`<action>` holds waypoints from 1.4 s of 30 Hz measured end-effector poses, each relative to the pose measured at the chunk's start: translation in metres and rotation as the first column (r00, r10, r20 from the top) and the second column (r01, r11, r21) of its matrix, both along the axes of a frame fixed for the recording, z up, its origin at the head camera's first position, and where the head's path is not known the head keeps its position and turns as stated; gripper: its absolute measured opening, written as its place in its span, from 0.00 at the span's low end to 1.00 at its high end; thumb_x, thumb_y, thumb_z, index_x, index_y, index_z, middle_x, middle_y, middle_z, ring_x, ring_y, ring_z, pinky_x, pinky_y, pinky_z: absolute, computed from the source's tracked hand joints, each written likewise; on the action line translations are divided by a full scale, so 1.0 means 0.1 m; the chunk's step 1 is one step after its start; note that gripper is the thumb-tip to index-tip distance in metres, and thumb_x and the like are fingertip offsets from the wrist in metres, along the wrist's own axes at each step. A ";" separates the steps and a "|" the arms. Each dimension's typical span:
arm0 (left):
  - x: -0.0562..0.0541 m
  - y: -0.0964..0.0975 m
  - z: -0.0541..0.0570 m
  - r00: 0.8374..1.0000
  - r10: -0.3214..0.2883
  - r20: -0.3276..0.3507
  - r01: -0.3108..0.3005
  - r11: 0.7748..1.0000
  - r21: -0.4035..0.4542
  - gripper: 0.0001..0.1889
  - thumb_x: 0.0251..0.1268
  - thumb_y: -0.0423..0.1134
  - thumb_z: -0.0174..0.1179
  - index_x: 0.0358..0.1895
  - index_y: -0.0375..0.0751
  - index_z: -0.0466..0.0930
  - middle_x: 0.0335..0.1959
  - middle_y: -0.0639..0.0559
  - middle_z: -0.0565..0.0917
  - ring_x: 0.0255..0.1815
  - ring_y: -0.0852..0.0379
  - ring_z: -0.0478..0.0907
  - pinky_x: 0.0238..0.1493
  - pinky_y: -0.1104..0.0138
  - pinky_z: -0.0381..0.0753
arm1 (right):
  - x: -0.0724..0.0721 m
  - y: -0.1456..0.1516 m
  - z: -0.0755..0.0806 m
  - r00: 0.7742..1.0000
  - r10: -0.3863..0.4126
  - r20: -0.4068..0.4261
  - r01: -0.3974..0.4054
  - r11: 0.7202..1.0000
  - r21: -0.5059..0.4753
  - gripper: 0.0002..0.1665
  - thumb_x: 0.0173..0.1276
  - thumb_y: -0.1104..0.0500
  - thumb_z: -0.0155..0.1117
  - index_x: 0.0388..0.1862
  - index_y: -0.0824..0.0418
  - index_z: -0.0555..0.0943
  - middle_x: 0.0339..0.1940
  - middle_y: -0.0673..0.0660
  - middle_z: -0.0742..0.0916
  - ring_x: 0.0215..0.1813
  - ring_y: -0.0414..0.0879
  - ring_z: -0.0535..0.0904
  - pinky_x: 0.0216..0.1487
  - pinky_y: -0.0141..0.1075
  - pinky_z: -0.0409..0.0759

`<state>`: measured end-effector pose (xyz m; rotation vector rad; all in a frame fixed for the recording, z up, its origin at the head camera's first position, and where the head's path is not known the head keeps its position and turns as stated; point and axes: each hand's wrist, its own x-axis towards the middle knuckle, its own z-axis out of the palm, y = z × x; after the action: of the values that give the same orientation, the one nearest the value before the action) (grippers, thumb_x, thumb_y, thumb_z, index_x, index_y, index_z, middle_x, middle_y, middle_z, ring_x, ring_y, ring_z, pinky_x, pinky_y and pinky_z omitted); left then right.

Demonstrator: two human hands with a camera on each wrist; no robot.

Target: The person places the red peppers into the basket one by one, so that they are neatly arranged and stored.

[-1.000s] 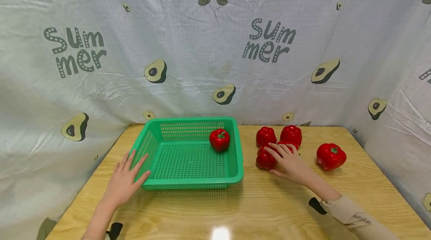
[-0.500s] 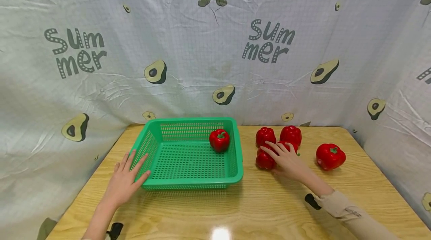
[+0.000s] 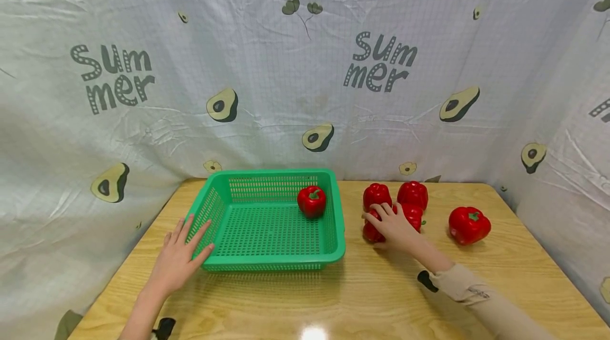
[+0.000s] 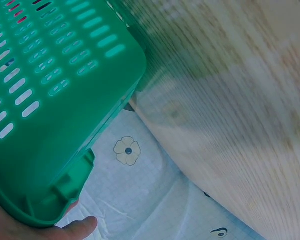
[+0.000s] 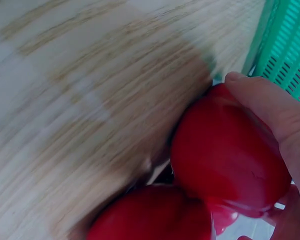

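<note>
In the head view my right hand (image 3: 397, 230) is over the near-left red bell pepper (image 3: 370, 232) of a cluster and holds it. The right wrist view shows the thumb (image 5: 267, 102) along one side of that bell pepper (image 5: 225, 150), with fingers partly hidden on the far side. My left hand (image 3: 176, 259) rests at the near-left corner of a green plastic basket (image 3: 267, 259), fingers spread and fairly straight. The left wrist view shows part of that hand (image 4: 77, 229) touching the basket rim. One red bell pepper (image 3: 312, 202) lies inside the basket at its right.
Beside the held pepper are a bell pepper (image 3: 411, 215), one behind (image 3: 377, 197) and another at the back (image 3: 412, 195). A separate bell pepper (image 3: 469, 225) lies farther right on the wooden table (image 3: 267, 303). A patterned cloth (image 3: 267, 64) hangs behind.
My right hand has moved slightly left and settled around the near-left bell pepper, uncovering more of the pepper beside it. The left hand stays at the basket corner.
</note>
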<state>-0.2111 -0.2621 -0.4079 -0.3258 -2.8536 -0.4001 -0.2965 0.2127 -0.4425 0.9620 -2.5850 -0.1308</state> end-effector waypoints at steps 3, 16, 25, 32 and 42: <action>0.01 0.00 0.00 1.000 -0.001 -0.004 0.001 1.000 0.002 0.30 0.63 0.54 0.47 0.65 0.43 0.60 0.68 0.30 0.52 0.68 0.31 0.46 0.57 0.35 0.49 | -0.02 -0.04 -0.03 0.999 0.005 -0.035 -0.004 1.000 0.015 0.42 0.34 0.42 0.76 0.51 0.51 0.72 0.47 0.59 0.75 0.50 0.53 0.69 0.50 0.60 0.67; 0.01 0.00 0.01 1.000 0.015 0.005 -0.015 1.000 -0.006 0.30 0.63 0.55 0.47 0.66 0.44 0.60 0.68 0.31 0.51 0.68 0.32 0.46 0.58 0.35 0.49 | -0.04 -0.11 0.06 0.999 -0.032 -0.041 0.035 0.997 0.068 0.42 0.33 0.45 0.77 0.50 0.55 0.73 0.41 0.59 0.75 0.45 0.55 0.70 0.50 0.59 0.67; 0.01 0.00 0.00 1.000 0.013 0.007 -0.013 1.000 0.008 0.30 0.63 0.55 0.47 0.65 0.44 0.60 0.68 0.31 0.51 0.69 0.32 0.45 0.58 0.35 0.48 | 0.03 -0.07 0.12 0.997 -0.076 -0.032 0.078 0.992 0.095 0.45 0.34 0.40 0.75 0.50 0.61 0.74 0.44 0.62 0.74 0.47 0.57 0.69 0.53 0.58 0.64; 0.00 0.00 0.01 1.000 0.017 0.016 -0.017 1.000 0.010 0.30 0.63 0.53 0.48 0.65 0.43 0.60 0.68 0.31 0.51 0.68 0.31 0.45 0.58 0.35 0.48 | 0.07 -0.03 0.13 0.997 -0.077 -0.004 0.077 0.992 0.105 0.41 0.39 0.38 0.72 0.48 0.63 0.74 0.44 0.61 0.78 0.47 0.56 0.70 0.53 0.57 0.64; 0.00 0.00 0.00 1.000 0.012 0.002 -0.012 1.000 0.007 0.30 0.63 0.55 0.47 0.65 0.43 0.61 0.68 0.31 0.51 0.68 0.31 0.46 0.58 0.35 0.49 | 0.12 0.02 0.09 0.999 -0.023 -0.023 0.025 0.997 0.077 0.43 0.40 0.39 0.70 0.56 0.54 0.71 0.40 0.57 0.76 0.45 0.52 0.70 0.51 0.57 0.65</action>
<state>-0.2109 -0.2626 -0.4080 -0.3064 -2.8540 -0.4081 -0.2842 0.2151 -0.4332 0.9517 -2.5888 -0.2484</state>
